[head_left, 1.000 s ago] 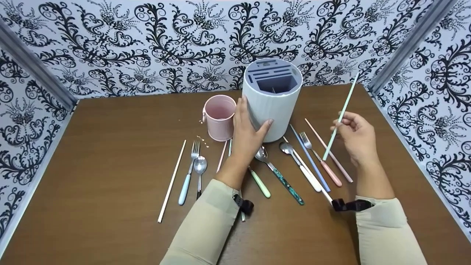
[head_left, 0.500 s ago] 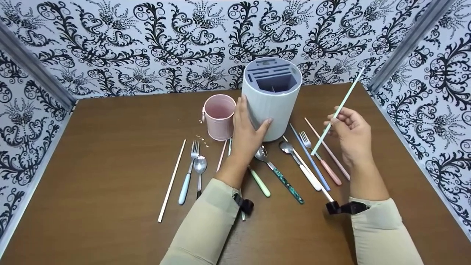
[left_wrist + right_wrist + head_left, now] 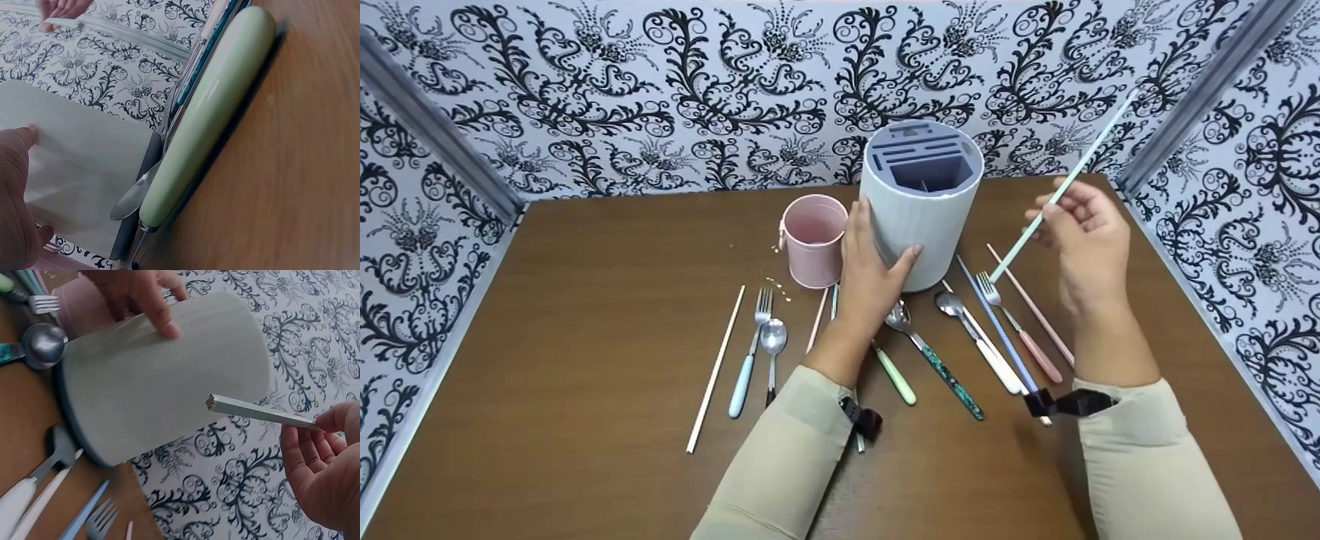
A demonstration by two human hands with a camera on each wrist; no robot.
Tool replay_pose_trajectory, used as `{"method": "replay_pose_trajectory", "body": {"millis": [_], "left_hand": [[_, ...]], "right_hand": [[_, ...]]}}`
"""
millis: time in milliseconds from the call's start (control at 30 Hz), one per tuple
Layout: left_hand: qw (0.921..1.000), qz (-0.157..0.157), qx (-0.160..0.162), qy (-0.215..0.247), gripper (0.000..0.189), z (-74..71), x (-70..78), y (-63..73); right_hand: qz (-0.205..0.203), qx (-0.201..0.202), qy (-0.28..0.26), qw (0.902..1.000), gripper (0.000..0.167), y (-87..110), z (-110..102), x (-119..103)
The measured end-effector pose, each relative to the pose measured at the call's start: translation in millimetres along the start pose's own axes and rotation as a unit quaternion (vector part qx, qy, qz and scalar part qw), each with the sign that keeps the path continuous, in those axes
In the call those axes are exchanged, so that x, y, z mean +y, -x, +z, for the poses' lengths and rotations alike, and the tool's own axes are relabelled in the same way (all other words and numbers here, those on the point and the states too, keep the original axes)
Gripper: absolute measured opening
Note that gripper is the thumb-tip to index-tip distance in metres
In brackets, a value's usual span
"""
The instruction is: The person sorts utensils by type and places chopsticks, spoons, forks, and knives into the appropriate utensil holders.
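A tall white cutlery holder (image 3: 934, 232) with a slotted grey-blue top stands upright near the back wall. My left hand (image 3: 868, 274) holds its left front side, the thumb on the front and the fingers along the left. To the right, my right hand (image 3: 1093, 247) pinches a pale green chopstick (image 3: 1086, 161) between thumb and fingertips. The chopstick slants, upper end toward the back right, lower end overlapping a pink-handled fork (image 3: 1036, 356) in the head view. In the right wrist view, the chopstick's near end (image 3: 211, 403) points toward the holder.
A pink cup (image 3: 814, 259) stands left of the holder. Across the table lie a blue-handled fork (image 3: 742, 386), a black-handled spoon (image 3: 772, 337), a teal-handled spoon (image 3: 952, 381), a white-handled spoon (image 3: 996, 366), a green handle (image 3: 895, 379) and several chopsticks. Patterned walls enclose the back and sides.
My right hand has risen and moved away toward the back with the green chopstick, whose upper end now leans further right. My left hand stays on the holder.
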State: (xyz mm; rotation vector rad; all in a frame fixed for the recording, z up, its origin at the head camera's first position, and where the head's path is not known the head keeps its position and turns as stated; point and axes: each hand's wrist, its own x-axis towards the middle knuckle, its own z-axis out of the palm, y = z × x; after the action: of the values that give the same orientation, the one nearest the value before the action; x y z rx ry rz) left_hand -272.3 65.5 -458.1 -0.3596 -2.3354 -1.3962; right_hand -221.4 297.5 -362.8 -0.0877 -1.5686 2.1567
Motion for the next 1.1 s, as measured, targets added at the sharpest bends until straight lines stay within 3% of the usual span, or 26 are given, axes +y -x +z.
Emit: {"method": "replay_pose_trajectory", "body": {"millis": [400,733,933,1100], "left_hand": [[1.0000,-0.001,0.000,0.004,0.099,0.6,0.4,-0.3],[1.0000,-0.006,-0.001,0.002,0.099,0.8,-1.4,-0.1],[1.0000,-0.006,-0.002,-0.003,0.098,0.9,-0.8,-0.4],[1.0000,-0.003,-0.001,-0.008,0.098,0.4,0.4,-0.7]], "right_hand": [[-0.019,0.013,-0.087,0.9960,0.023,-16.5,30.1,-22.2],[-0.022,0.044,-0.154,0.9869,0.028,-33.6,51.9,-32.5],[-0.063,0.079,-0.161,0.9817,0.027,-42.6,61.3,-27.9],[-0.065,0.098,-0.157,0.9805,0.024,-46.5,65.3,-22.3]]}}
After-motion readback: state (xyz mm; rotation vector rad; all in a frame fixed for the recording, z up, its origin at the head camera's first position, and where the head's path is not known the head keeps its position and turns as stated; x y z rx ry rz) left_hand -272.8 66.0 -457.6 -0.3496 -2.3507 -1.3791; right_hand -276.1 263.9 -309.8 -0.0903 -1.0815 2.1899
